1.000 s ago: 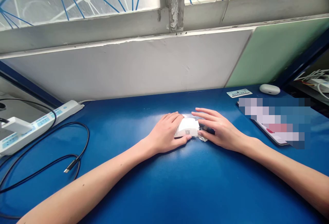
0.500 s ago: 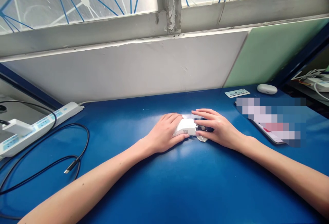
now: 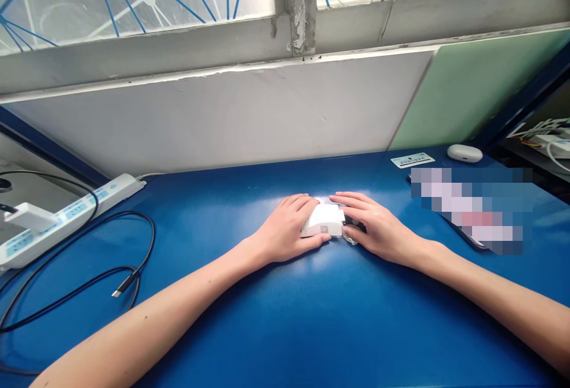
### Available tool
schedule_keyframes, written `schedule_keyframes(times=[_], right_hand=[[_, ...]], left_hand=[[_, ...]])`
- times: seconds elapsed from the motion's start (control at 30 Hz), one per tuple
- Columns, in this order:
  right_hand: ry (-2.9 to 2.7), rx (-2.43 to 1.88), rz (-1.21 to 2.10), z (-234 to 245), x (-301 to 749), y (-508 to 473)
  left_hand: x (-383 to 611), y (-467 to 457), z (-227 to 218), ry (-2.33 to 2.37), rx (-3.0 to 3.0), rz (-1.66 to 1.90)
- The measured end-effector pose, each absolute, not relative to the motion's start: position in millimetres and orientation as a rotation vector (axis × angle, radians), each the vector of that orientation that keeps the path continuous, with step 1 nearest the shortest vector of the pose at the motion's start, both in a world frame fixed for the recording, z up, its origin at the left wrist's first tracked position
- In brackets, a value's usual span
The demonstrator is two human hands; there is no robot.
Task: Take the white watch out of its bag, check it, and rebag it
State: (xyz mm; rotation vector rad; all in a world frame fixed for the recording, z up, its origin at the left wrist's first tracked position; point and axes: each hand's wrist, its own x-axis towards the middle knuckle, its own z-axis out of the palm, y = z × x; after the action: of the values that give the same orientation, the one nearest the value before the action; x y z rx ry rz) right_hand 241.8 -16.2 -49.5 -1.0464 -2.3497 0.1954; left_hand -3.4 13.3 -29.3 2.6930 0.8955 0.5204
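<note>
A small white cardboard box [image 3: 323, 219] with a printed code on its near side lies on the blue table. My left hand [image 3: 291, 222] is wrapped over its left end, fingers behind and thumb along the front. At the box's right end, my right hand [image 3: 378, 222] curves around a small dark object [image 3: 350, 220], whose kind I cannot make out. The fingers of that hand lie close to the box's flap, and its thumb is at the front. A clear, crinkled piece of plastic [image 3: 351, 238] shows beneath the right thumb.
A white power strip [image 3: 71, 216] with a plugged-in adapter stands at the left, beside a looped black cable [image 3: 127, 286]. Toward the back right lie a card [image 3: 412, 160], a white earbud case [image 3: 465, 153] and a phone [image 3: 474, 241], partly blurred out. A wall panel [image 3: 222, 121] bounds the table behind.
My right hand has moved slightly left and its fingers have drawn in. Less of the dark object and the clear plastic shows. My left hand keeps its hold on the box.
</note>
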Motion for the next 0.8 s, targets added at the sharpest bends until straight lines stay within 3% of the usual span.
schedule_keyframes(times=[0.8], right_hand=[[-2.478,-1.104,0.242,-30,275,1]], left_hand=[[-3,14,-26,0.992,2.672,0.529]])
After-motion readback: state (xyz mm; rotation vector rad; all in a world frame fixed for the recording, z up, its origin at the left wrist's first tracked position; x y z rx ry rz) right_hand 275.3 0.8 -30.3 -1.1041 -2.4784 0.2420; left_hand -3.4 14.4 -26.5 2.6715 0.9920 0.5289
